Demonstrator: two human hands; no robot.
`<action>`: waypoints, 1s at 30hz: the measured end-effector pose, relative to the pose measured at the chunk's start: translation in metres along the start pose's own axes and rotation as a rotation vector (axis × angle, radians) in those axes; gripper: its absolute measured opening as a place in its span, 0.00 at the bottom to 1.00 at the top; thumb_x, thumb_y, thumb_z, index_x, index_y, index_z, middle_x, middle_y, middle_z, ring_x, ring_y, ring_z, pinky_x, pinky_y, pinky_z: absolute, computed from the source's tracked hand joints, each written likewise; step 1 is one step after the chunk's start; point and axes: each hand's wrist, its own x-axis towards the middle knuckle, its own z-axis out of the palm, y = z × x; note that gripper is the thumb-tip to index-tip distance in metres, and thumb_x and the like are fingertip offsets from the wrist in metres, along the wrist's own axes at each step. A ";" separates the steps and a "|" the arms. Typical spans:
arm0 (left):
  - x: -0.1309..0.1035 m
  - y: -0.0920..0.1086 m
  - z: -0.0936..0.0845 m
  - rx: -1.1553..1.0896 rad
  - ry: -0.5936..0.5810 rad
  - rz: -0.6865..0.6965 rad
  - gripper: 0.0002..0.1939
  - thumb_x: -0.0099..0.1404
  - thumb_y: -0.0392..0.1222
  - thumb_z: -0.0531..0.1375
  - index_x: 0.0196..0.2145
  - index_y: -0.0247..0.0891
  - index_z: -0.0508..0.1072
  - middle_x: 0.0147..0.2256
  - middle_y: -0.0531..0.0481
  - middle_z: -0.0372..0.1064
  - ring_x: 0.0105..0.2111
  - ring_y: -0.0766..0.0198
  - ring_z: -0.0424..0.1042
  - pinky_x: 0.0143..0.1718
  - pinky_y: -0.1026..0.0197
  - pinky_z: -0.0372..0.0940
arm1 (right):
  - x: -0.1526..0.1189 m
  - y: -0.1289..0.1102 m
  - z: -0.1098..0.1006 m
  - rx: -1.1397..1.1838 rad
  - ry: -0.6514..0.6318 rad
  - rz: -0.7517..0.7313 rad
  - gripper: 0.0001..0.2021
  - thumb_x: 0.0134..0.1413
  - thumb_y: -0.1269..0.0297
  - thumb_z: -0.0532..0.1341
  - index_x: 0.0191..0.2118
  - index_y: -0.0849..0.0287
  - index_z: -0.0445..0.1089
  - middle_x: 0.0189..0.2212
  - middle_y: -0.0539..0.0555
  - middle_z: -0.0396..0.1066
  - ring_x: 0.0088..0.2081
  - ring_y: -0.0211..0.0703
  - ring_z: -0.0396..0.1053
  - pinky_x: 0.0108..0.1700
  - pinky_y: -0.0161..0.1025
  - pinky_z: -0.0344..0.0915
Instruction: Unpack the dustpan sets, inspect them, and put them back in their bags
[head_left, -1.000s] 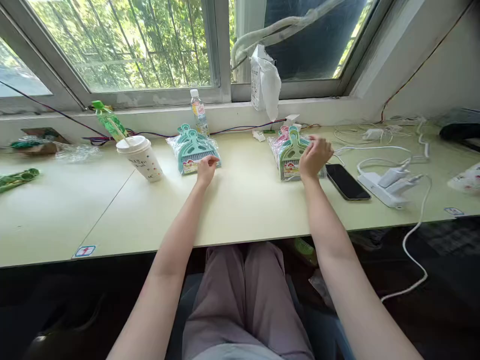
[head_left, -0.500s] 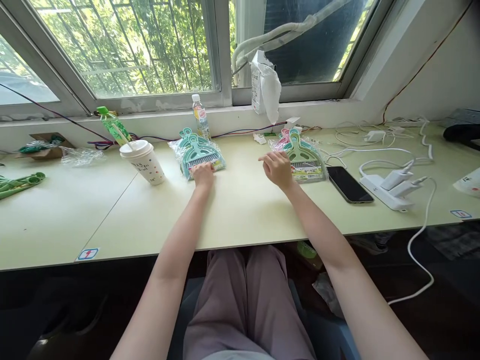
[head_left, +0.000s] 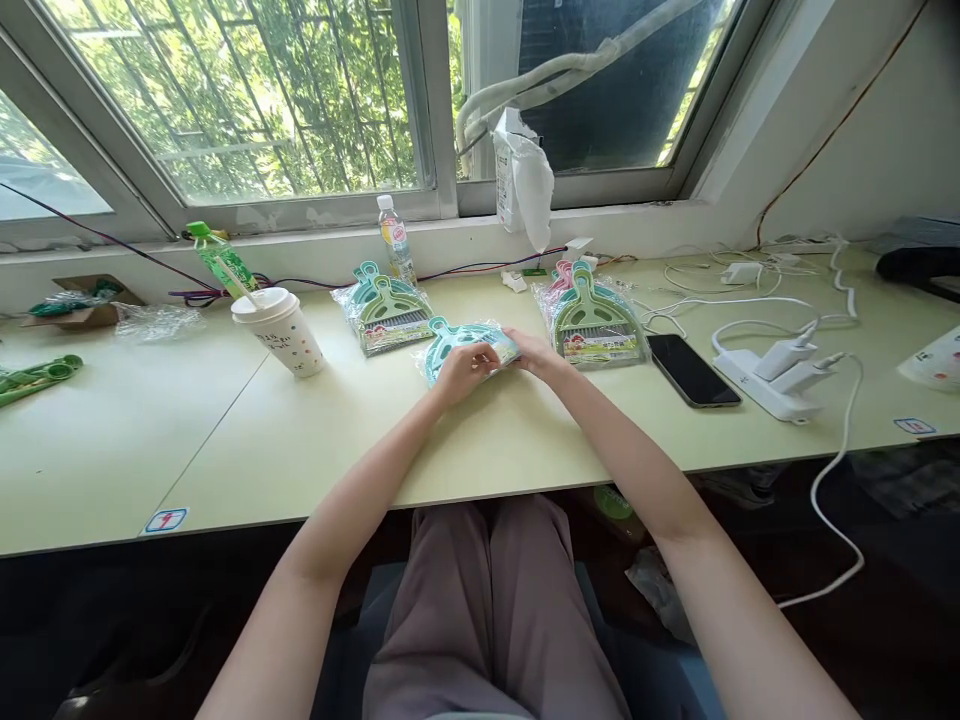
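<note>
A teal mini dustpan set in clear plastic wrap (head_left: 450, 342) lies on the pale desk (head_left: 480, 440) in front of me. My left hand (head_left: 463, 370) grips its near edge, and my right hand (head_left: 534, 352) holds its right end. To the left sits a stack of wrapped green and teal dustpan sets (head_left: 388, 312). Another stack, green on top with pink and teal below (head_left: 594, 318), sits to the right of my hands.
A lidded paper cup (head_left: 281, 330) stands at the left. A water bottle (head_left: 397, 240) is by the window sill. A black phone (head_left: 691, 369), a white power strip with chargers (head_left: 780, 372) and loose cables lie at the right. A white bag (head_left: 523, 182) hangs from the window.
My left hand has pulled a teal set off the left stack to the desk's middle. My right hand has left the right stack and joined it on that set.
</note>
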 end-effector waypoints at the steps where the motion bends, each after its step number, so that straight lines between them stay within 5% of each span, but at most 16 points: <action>1: 0.000 0.003 0.000 -0.015 0.006 0.007 0.04 0.58 0.36 0.60 0.29 0.40 0.75 0.29 0.52 0.75 0.31 0.65 0.72 0.39 0.61 0.67 | -0.001 -0.001 -0.003 0.073 -0.052 0.026 0.07 0.57 0.62 0.62 0.37 0.61 0.73 0.31 0.54 0.75 0.33 0.42 0.72 0.40 0.40 0.71; 4: 0.002 0.007 -0.007 -0.113 0.039 0.006 0.05 0.61 0.41 0.61 0.33 0.40 0.76 0.30 0.52 0.76 0.30 0.65 0.73 0.38 0.61 0.69 | -0.005 -0.001 -0.005 0.150 -0.102 0.027 0.06 0.46 0.73 0.68 0.33 0.62 0.72 0.24 0.49 0.71 0.27 0.37 0.68 0.31 0.34 0.69; 9: 0.008 -0.013 -0.051 -0.109 0.497 -0.059 0.08 0.61 0.39 0.62 0.39 0.40 0.76 0.38 0.46 0.76 0.39 0.61 0.75 0.36 0.61 0.71 | -0.006 0.004 0.003 0.202 0.006 -0.023 0.11 0.44 0.73 0.68 0.36 0.61 0.73 0.27 0.50 0.73 0.27 0.36 0.69 0.26 0.32 0.65; 13: 0.007 -0.048 -0.081 -0.061 0.680 -0.205 0.11 0.56 0.36 0.65 0.39 0.39 0.75 0.39 0.45 0.75 0.40 0.59 0.75 0.42 0.57 0.71 | -0.002 0.008 0.002 0.271 0.059 -0.120 0.13 0.44 0.69 0.68 0.40 0.59 0.73 0.32 0.52 0.75 0.30 0.37 0.71 0.28 0.32 0.66; 18: 0.006 -0.073 -0.076 -0.438 0.506 -0.370 0.24 0.50 0.42 0.70 0.46 0.38 0.74 0.35 0.47 0.77 0.39 0.59 0.76 0.49 0.53 0.69 | 0.002 0.009 -0.006 0.309 0.095 -0.247 0.18 0.43 0.62 0.68 0.44 0.55 0.72 0.39 0.52 0.75 0.36 0.38 0.72 0.30 0.31 0.66; 22: 0.007 -0.075 -0.070 -0.606 0.478 -0.420 0.36 0.42 0.46 0.75 0.50 0.35 0.74 0.35 0.46 0.78 0.41 0.57 0.77 0.54 0.51 0.66 | 0.002 0.008 -0.008 0.305 0.145 -0.278 0.19 0.45 0.60 0.67 0.46 0.53 0.71 0.42 0.51 0.75 0.37 0.38 0.72 0.31 0.32 0.67; 30: 0.006 -0.072 -0.064 -0.621 0.282 -0.554 0.24 0.36 0.41 0.76 0.33 0.33 0.78 0.31 0.43 0.78 0.41 0.50 0.77 0.53 0.46 0.67 | -0.004 0.004 -0.006 0.270 0.148 -0.286 0.21 0.47 0.58 0.67 0.49 0.52 0.72 0.40 0.51 0.76 0.39 0.40 0.73 0.32 0.32 0.68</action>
